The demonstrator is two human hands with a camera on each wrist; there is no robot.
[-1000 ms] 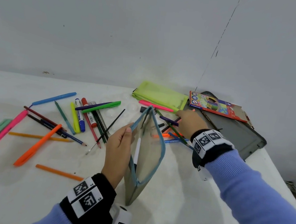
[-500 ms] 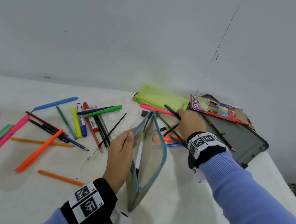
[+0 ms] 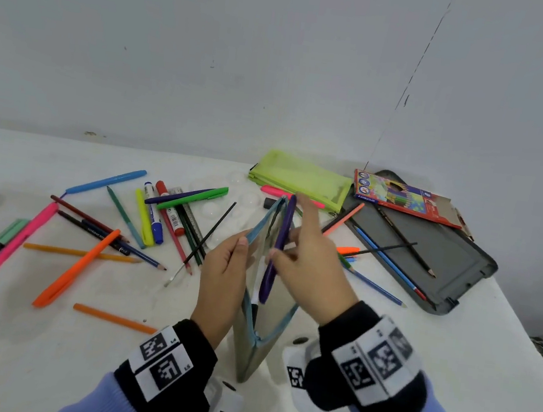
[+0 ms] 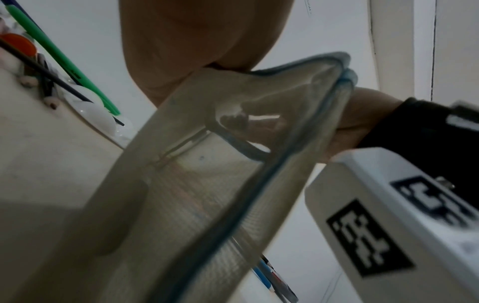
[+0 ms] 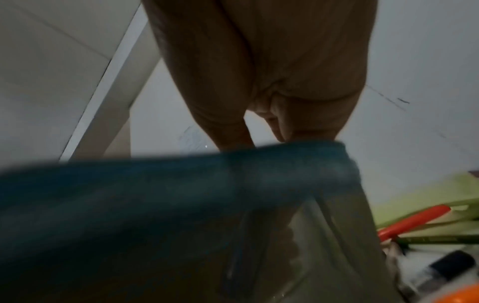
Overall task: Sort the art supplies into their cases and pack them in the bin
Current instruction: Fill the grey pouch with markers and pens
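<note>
Pinching purple pen, right hand over pouch

Pen in pouch — loose pens left

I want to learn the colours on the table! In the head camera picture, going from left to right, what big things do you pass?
pink pen → orange pen → left hand → purple pen → right hand → grey lid
</note>
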